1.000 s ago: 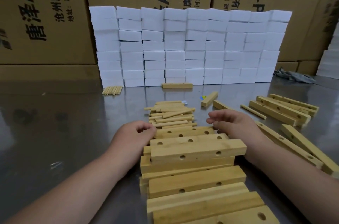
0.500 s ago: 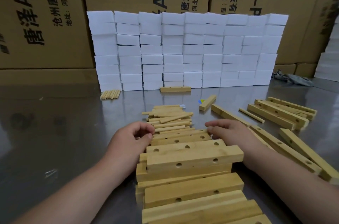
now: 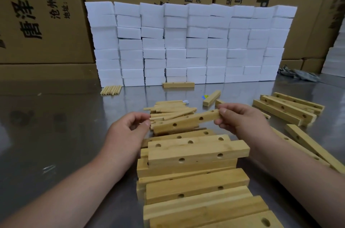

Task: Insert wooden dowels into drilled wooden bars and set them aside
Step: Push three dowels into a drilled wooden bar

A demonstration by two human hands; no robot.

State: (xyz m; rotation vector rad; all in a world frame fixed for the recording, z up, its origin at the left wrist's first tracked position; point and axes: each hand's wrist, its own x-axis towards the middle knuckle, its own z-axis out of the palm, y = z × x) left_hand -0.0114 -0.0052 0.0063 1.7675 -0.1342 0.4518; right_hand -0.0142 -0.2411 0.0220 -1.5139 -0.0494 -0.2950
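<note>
My right hand [image 3: 240, 119] pinches the right end of a drilled wooden bar [image 3: 186, 122] with three holes, lifted and tilted above the pile. My left hand [image 3: 127, 130] is at the bar's left end with curled fingers, thumb tip beside the bar and the dowel ends; its grip is unclear. A loose heap of wooden dowels [image 3: 171, 108] lies just behind the bar. Several more drilled bars [image 3: 196, 153] are stacked in front of me.
More bars [image 3: 285, 110] lie grouped at the right, with long ones [image 3: 313, 145] nearer. A small row of dowels [image 3: 111, 90], one bar [image 3: 178, 84] and a short piece [image 3: 211, 98] lie before a wall of white foam blocks [image 3: 186, 44]. Cardboard boxes [image 3: 46, 13] stand behind.
Both hands were low at the ends of a bar on the pile. My right hand has now raised that bar's right end clear of the stack.
</note>
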